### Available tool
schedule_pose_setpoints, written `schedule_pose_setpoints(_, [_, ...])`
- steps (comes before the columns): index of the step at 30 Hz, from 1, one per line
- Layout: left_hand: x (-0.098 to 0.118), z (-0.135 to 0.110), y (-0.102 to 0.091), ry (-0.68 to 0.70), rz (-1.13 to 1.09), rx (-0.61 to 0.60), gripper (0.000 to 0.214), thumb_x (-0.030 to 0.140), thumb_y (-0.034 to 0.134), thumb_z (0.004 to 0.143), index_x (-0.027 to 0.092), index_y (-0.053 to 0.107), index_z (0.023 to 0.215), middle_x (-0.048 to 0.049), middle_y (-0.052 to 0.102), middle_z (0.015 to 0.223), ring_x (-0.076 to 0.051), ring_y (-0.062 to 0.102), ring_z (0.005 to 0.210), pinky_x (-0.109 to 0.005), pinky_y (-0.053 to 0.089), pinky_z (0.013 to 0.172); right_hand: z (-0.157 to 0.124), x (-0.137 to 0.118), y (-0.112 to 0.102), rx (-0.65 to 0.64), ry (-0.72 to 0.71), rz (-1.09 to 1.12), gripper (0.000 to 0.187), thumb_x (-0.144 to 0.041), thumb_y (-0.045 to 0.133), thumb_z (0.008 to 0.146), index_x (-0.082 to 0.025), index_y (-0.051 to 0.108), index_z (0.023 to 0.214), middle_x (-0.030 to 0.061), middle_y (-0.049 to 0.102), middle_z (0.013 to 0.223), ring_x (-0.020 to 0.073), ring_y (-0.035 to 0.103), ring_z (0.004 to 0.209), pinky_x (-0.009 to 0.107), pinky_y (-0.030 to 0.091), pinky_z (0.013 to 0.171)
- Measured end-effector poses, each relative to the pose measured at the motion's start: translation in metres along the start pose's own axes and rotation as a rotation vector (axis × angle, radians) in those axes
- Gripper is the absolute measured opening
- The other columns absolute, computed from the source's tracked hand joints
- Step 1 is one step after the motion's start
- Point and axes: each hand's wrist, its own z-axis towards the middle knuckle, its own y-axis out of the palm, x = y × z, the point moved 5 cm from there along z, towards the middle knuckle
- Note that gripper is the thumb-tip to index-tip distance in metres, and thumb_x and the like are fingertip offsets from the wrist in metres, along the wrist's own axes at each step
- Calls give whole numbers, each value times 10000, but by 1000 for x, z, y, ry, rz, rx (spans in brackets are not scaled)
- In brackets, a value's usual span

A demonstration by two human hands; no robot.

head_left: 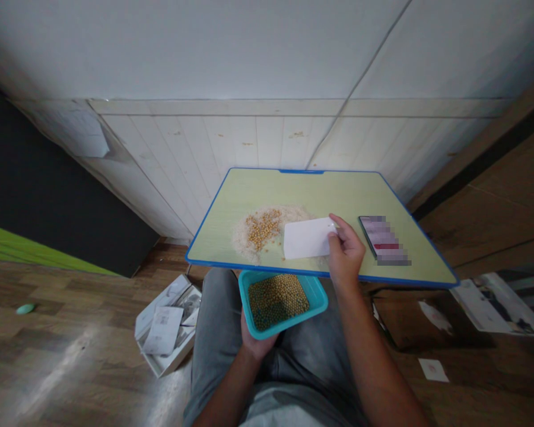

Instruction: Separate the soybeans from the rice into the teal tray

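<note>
My right hand (347, 248) pinches a white card (308, 238) by its right end, just above the table (338, 193). Left of the card lies a spread of pale, rice-like grains (240, 234) with a patch of yellow soybeans (261, 226) on it. Below the table's front edge, my left hand (254, 343) grips a turquoise plastic basket (319, 301) from beneath, over my lap. Soybeans (278, 299) cover the basket's bottom. Most of the left hand's fingers are hidden under the basket.
A phone (382, 240) lies on the table's right side. On the floor at left stands an open white box (164, 326) with papers. A brown box (422, 320) sits under the table at right. A white wall (231, 133) with a cable rises behind.
</note>
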Motion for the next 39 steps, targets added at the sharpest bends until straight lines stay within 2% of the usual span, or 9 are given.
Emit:
schedule_pose_setpoints(5, [-1, 1, -8, 7, 20, 4, 389, 516, 595, 1072, 363, 951, 1109, -12, 952, 1372, -382, 591, 1712, -629, 432, 1423, 0, 2, 1, -46, -11, 2, 420, -375, 728, 975, -212, 893, 1325, 92, 873, 1109, 290, 801, 1067, 488, 666, 1043])
schedule_pose_setpoints(8, [-1, 0, -8, 3, 0, 22, 364, 487, 610, 1062, 352, 946, 1104, -24, 952, 1376, -388, 564, 1732, -640, 425, 1427, 1, 0, 2, -57, -36, -18, 453, -401, 718, 1008, -204, 869, 1387, 79, 835, 1052, 257, 757, 945, 420, 653, 898])
schedule_pose_setpoints(11, [-1, 0, -7, -5, -36, 20, 341, 477, 634, 1053, 338, 941, 1107, -38, 949, 1387, -398, 565, 1731, -658, 419, 1429, 1, -1, 3, -72, -41, -25, 488, -426, 726, 1023, -198, 843, 1438, 31, 760, 911, 211, 648, 774, 345, 569, 717])
schedule_pose_setpoints(15, [0, 0, -6, -4, -8, -1, 380, 522, 609, 1063, 360, 952, 1080, -11, 965, 1324, -379, 587, 1716, -628, 414, 1439, 1, 0, 4, -100, -25, -9, 482, -434, 756, 1014, -203, 847, 1427, -20, 650, 781, 188, 545, 685, 322, 501, 648])
schedule_pose_setpoints(18, [1, 0, -4, -3, 19, -14, 382, 548, 609, 1057, 392, 954, 1104, 20, 959, 1343, -371, 566, 1731, -620, 410, 1441, 0, 1, 5, -106, -17, 6, 450, -421, 765, 993, -209, 864, 1377, 2, 713, 820, 202, 618, 721, 341, 562, 682])
schedule_pose_setpoints(23, [3, -3, -1, -6, 30, 8, 381, 505, 605, 1072, 376, 964, 1087, 23, 946, 1377, -376, 545, 1744, -610, 433, 1433, -1, 1, 5, -100, -5, 37, 417, -387, 774, 960, -214, 878, 1325, 40, 812, 909, 231, 733, 808, 368, 639, 743])
schedule_pose_setpoints(31, [4, -4, 4, -15, -11, 26, 398, 484, 578, 1089, 376, 960, 1114, 9, 958, 1349, -369, 612, 1698, -630, 418, 1443, -2, 1, 4, -105, 25, 73, 412, -393, 816, 947, -217, 882, 1314, 72, 886, 1012, 239, 788, 851, 375, 658, 774])
schedule_pose_setpoints(39, [2, -6, 4, -40, -79, 128, 609, 472, 384, 1191, 377, 960, 1018, -8, 976, 1270, -306, 676, 1642, -624, 393, 1440, -3, 2, 4, -183, 55, 98, 402, -404, 858, 915, -227, 906, 1272, 61, 890, 961, 242, 791, 815, 348, 640, 711])
